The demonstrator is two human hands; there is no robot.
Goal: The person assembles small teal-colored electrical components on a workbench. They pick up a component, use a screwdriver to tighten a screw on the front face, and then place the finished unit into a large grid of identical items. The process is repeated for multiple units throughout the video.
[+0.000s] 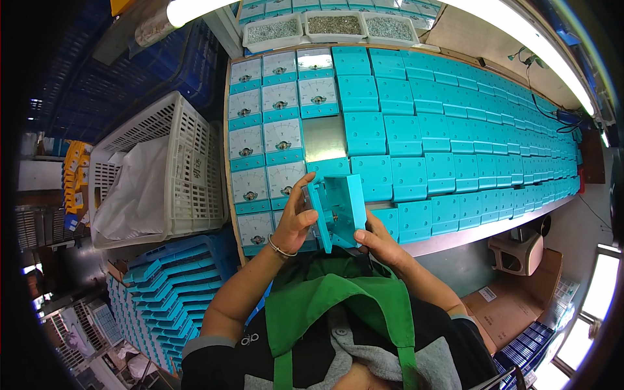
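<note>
A turquoise meter case stands upright between both hands above the tabletop edge, left hand fingers pinching its left side, right hand fingers pressing its lower right corner.

Position: the scene is viewed from a single head-worn fisheye camera.
Direction: a steep downward view is given onto the workbench, with forearms entering from the lower edge.
Nearness: the lower centre is seen closest.
Distortion: straight edges are bent toward the rim.
</note>
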